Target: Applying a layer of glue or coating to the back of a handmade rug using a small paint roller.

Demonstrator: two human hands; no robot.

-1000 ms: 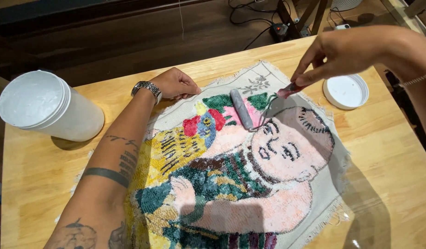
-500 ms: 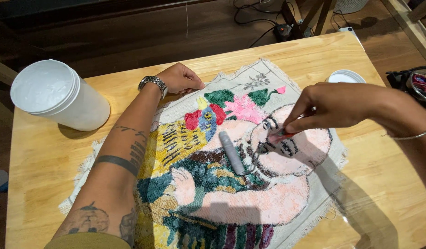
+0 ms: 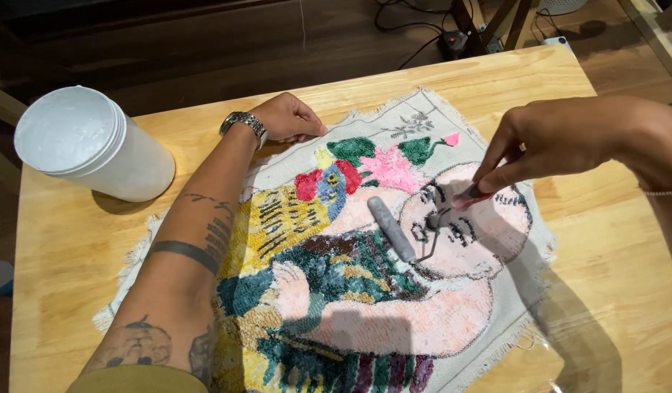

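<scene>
A colourful rug (image 3: 365, 291) lies flat on a wooden table (image 3: 612, 284), under both hands. The left hand (image 3: 288, 116) rests on the far edge of the rug, fingers curled loosely and pressing down, holding nothing. A watch (image 3: 243, 122) sits on its wrist. The right hand (image 3: 561, 142) pinches the pink handle of a small roller (image 3: 391, 228) between thumb and fingers. The grey roller lies on the rug, just left of that hand, over the pale face. A big white tub (image 3: 92, 145) stands well to the left of the left hand.
</scene>
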